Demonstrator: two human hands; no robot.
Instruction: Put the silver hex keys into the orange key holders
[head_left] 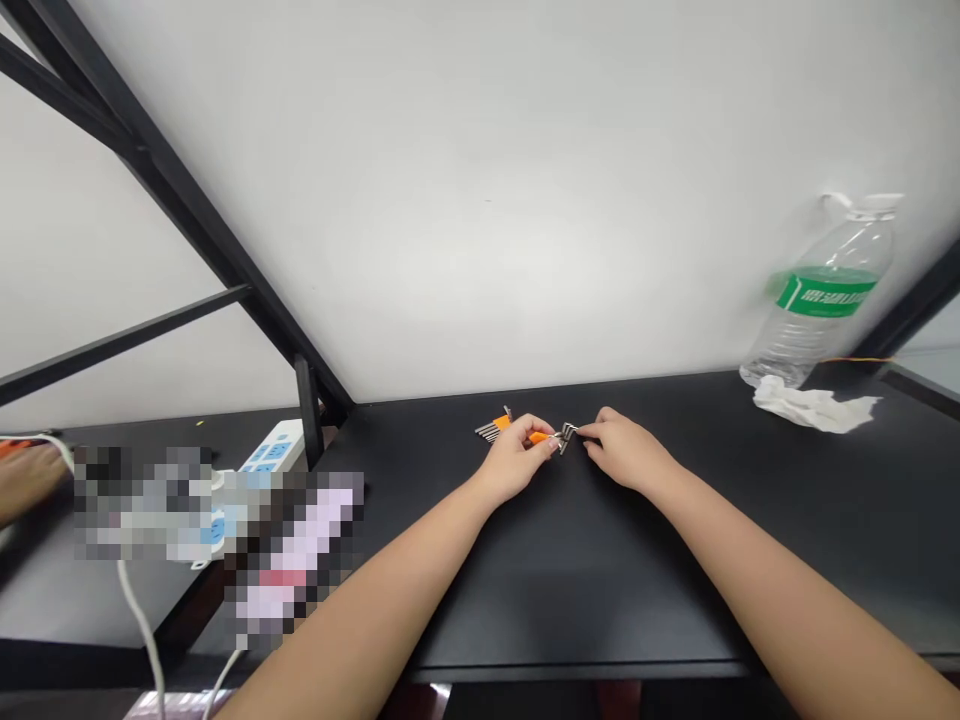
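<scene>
Head view: we look down on a black table set against a white wall.
Bent metal rods: between our two hands, past the left fingertips and right at the tips of the right fingers, a little forward of the middle of the table's back edge.
Orange holder: it shows between the left thumb and index finger, beside the rods.
Left hand: thumb and index finger are closed on the orange holder, close to the rods; we cannot tell how the other fingers grip.
Right hand: the index fingertip touches the bent ends of the rods, with the thumb just below it and a small gap showing; we cannot tell if they pinch a rod.
Straight metal rods: side by side just left of our left hand, with an orange piece across them.
Bottle: clear, green-labelled, tilted at the right of the back edge, a crumpled tissue in front of it.
Power strip: white with blue sockets, on the neighbouring surface to the left, partly blurred out.
Far left: another person's hand and a white cable.
</scene>
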